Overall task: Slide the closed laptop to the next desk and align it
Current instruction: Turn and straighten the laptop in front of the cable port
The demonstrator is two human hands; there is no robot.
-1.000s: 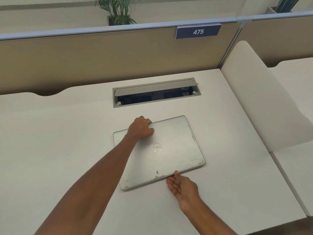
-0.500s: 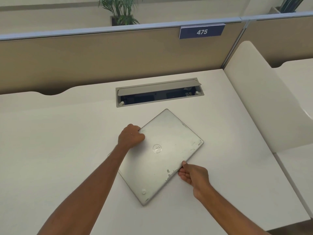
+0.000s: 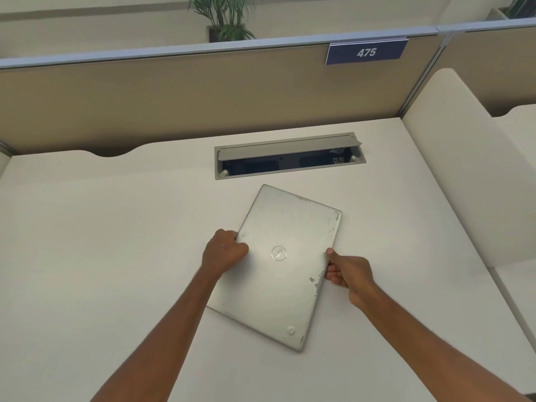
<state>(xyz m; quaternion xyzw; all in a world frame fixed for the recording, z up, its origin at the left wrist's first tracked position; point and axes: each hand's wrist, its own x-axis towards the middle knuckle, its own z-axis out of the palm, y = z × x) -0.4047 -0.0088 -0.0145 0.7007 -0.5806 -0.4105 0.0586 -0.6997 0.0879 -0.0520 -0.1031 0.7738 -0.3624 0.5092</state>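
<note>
A closed silver laptop [image 3: 285,274] with a scuffed lid lies flat on the white desk [image 3: 101,256], turned so its long sides run nearly front to back. My left hand [image 3: 223,250] grips its left long edge, fingers curled over the lid. My right hand [image 3: 348,274] pinches the right long edge, thumb on top. The neighbouring desk [image 3: 519,288] shows at the far right, beyond a low cream divider [image 3: 464,175].
An open cable tray [image 3: 290,158] is recessed in the desk just behind the laptop. A tan partition [image 3: 174,91] with a "475" sign [image 3: 367,52] closes off the back. Potted plants [image 3: 223,18] stand behind it.
The laptop has been rotated counter-clockwise on the desk from nearly landscape to nearly portrait. Both hands moved with its edges; my right hand went from under the front edge to the right side.
</note>
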